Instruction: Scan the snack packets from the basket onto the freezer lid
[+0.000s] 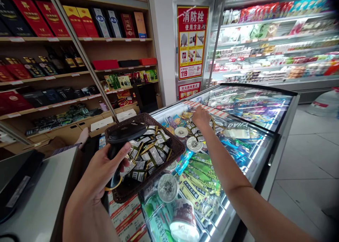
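My left hand (102,169) is wrapped round the handle of a black barcode scanner (127,132), thumb on its near side. The scanner's head lies over a dark brown woven basket (174,148) holding many small black, gold and white packets (156,155). The basket sits at the left edge of a chest freezer (275,143). My right hand (201,116) reaches across the freezer with its fingers curled down among similar small packets (195,129). Its fingertips are hidden, so what they grip cannot be made out. Lidded tubs (194,144) lie just below this hand.
Green ice-pop packs (202,171) and a large tub (184,217) lie in the freezer. A sliding glass lid (251,104) covers its far part. At left are a counter (39,199) and shelves of boxes (82,21). A lit chiller (265,51) stands behind, right.
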{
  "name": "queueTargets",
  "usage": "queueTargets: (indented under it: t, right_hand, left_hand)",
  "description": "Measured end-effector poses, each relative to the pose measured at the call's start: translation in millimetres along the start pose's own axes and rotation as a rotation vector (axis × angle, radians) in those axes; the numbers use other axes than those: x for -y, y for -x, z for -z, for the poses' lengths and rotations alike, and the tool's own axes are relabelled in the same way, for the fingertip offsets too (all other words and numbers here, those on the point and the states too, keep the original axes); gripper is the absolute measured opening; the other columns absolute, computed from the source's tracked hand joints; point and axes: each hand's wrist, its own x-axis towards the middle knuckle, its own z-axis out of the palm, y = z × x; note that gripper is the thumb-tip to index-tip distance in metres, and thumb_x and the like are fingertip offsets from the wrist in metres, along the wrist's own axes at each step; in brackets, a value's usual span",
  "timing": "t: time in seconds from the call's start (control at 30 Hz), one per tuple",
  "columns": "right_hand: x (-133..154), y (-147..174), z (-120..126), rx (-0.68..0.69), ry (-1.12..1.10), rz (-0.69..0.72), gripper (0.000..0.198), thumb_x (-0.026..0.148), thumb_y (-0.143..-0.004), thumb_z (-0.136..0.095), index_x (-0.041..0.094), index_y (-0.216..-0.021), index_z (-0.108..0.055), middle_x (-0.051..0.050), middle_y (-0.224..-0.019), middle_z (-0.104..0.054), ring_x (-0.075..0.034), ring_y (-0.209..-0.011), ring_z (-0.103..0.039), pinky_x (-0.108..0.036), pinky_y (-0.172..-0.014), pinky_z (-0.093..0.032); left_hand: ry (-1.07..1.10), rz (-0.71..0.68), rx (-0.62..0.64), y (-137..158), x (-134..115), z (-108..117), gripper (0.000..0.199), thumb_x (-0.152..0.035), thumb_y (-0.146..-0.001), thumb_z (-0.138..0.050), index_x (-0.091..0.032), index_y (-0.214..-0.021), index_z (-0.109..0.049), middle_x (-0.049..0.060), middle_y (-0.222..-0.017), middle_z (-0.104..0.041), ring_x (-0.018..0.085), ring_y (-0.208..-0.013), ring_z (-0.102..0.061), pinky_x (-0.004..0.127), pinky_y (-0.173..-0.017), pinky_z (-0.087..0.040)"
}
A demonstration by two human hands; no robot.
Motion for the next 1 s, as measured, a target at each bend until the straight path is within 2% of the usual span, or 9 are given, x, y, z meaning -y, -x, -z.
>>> queueTargets:
  t: [0.1,0.2,0.37,0.43,0.5,0.57,0.67,0.8,1.0]
  right_hand:
    - [22.9,17.8,-13.3,0.081,0.127,0.136,0.029,0.026,-0.096,-0.046,0.009,-0.115,-0.058,-0.024,-0.122,-0.057,-0.033,-0.116,-0.052,-0.042,-0.093,-0.039]
    - [52.2,46.5,-40.5,0.323,0.121,0.352,0.036,0.042,-0.097,-0.046,0.014,-0.112,-0.064,-0.017,-0.114,-0.063,-0.028,-0.107,-0.058,-0.038,-0.092,-0.042]
    - [63.1,75.2,-67.1,0.437,0.216,0.629,0.066,0.065,-0.084,-0.059,0.013,-0.124,-0.059,-0.02,-0.126,-0.056,-0.037,-0.121,-0.048,-0.049,-0.102,-0.037]
    - [57.7,73.6,-65.2,0.486,0.231,0.713,0.075,0.063,-0.076,-0.07,0.015,-0.131,-0.055,-0.018,-0.125,-0.057,-0.037,-0.12,-0.049,-0.05,-0.102,-0.037]
    - [53.7,69.1,-60.9,0.507,0.243,0.787,0.072,0.052,-0.074,-0.078,0.02,-0.134,-0.053,-0.015,-0.125,-0.058,-0.035,-0.119,-0.05,-0.047,-0.102,-0.037]
    - [54.0,66.4,-57.7,0.48,0.246,0.852,0.057,0.04,-0.078,-0.077,0.023,-0.128,-0.058,-0.012,-0.124,-0.059,-0.032,-0.118,-0.052,-0.043,-0.1,-0.038]
    - [60.2,68.3,-55.9,0.381,0.272,0.902,0.018,0.022,-0.09,-0.06,0.02,-0.107,-0.067,-0.011,-0.115,-0.062,-0.028,-0.109,-0.057,-0.038,-0.093,-0.041]
    - [64.6,66.0,-50.3,0.208,0.193,0.813,0.033,0.002,-0.091,-0.037,0.018,-0.104,-0.063,-0.01,-0.099,-0.065,-0.02,-0.084,-0.062,-0.031,-0.077,-0.042]
    - [52.4,36.5,-29.1,0.028,-0.364,0.834,0.024,0.0,-0.075,-0.044,0.018,-0.078,-0.059,-0.004,-0.08,-0.062,-0.016,-0.077,-0.057,-0.027,-0.072,-0.043]
  left_hand:
    - [0.032,-0.015,-0.039,3.2,-2.4,-0.8,0.057,-0.071,-0.062,-0.072,-0.021,-0.084,-0.056,-0.004,-0.052,-0.06,0.011,-0.049,-0.05,0.02,-0.046,-0.033]
    - [0.02,0.001,-0.046,4.0,-3.6,-2.0,0.057,-0.071,-0.063,-0.071,-0.021,-0.084,-0.055,-0.004,-0.052,-0.06,0.012,-0.048,-0.05,0.02,-0.045,-0.031]
    - [0.001,0.013,0.006,1.1,-2.8,-1.2,0.06,-0.072,-0.061,-0.071,-0.02,-0.085,-0.056,-0.003,-0.052,-0.061,0.012,-0.049,-0.051,0.02,-0.046,-0.033]
    - [0.005,0.001,0.011,1.5,-3.0,-1.3,0.059,-0.072,-0.062,-0.071,-0.019,-0.085,-0.057,-0.003,-0.052,-0.061,0.012,-0.049,-0.051,0.02,-0.047,-0.034]
    - [0.009,-0.013,-0.007,2.9,-3.6,-2.0,0.056,-0.07,-0.064,-0.07,-0.019,-0.084,-0.057,-0.003,-0.052,-0.061,0.011,-0.048,-0.05,0.02,-0.047,-0.034]
    - [0.01,-0.02,-0.019,3.8,-3.9,-2.8,0.053,-0.068,-0.066,-0.07,-0.02,-0.082,-0.057,-0.004,-0.052,-0.06,0.01,-0.047,-0.049,0.02,-0.046,-0.034]
    - [0.015,-0.021,0.01,2.7,-2.9,-2.5,0.054,-0.069,-0.064,-0.071,-0.019,-0.081,-0.057,-0.003,-0.052,-0.061,0.01,-0.047,-0.049,0.02,-0.046,-0.035]
    - [0.012,-0.001,0.035,0.2,-1.1,-0.1,0.057,-0.071,-0.063,-0.071,-0.019,-0.083,-0.058,-0.002,-0.053,-0.062,0.011,-0.048,-0.051,0.02,-0.046,-0.037]
    - [0.015,-0.02,0.034,-1.0,-0.4,0.0,0.056,-0.071,-0.063,-0.071,-0.02,-0.08,-0.056,-0.003,-0.052,-0.061,0.01,-0.046,-0.05,0.019,-0.043,-0.036]
